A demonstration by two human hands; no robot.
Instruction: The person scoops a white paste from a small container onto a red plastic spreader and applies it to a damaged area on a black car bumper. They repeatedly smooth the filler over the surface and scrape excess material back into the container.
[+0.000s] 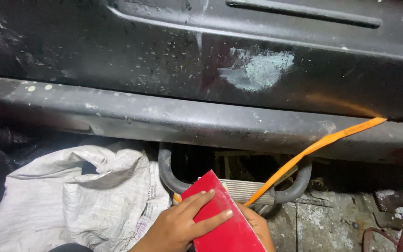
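Left hand: my fingers spread flat on the red card.
Right hand: under card, grip hidden; cannot tell.
Card: near centre, touching the orange strap, right of the sack.
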